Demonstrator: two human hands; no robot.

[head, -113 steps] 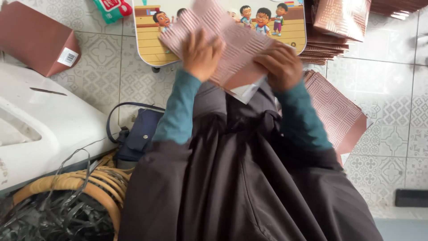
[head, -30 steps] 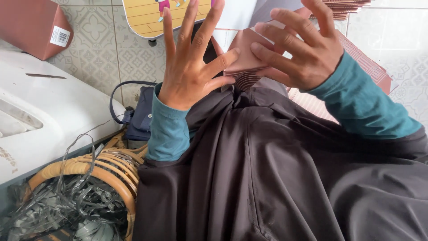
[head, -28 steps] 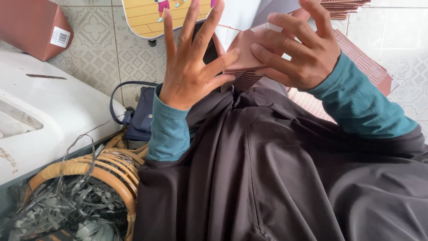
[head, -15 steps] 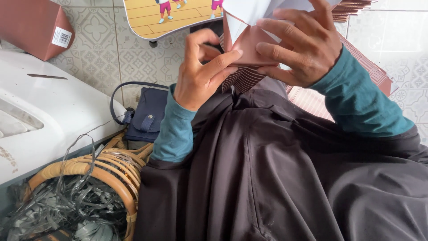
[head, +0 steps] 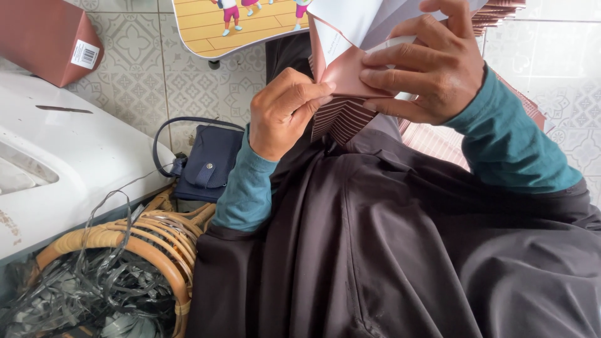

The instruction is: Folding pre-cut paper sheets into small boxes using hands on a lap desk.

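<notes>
Both hands meet above the lap on a half-folded sheet of pink card with a ribbed stripe pattern outside and a plain white inside [head: 341, 75]. The left hand [head: 285, 112] is curled into a narrow pinch, thumb and forefinger closed on the card's left fold. The right hand [head: 422, 69] wraps it from the other side, fingers spread across the pink flap and pressing it inward, thumb hidden behind the white panel. The card stands roughly upright, its long axis running from the lap up toward the top edge of the view, with the striped lower end pointing down between the wrists. It lies directly between the two hands, about equally near to each.

On the patterned grey floor tiles [head: 200, 87] to the left lie a navy blue pouch bag with a strap [head: 210, 164] and a woven rattan basket of dark shredded strips [head: 119, 275]. Flat pink cards [head: 501, 9] are stacked at the top right corner.
</notes>
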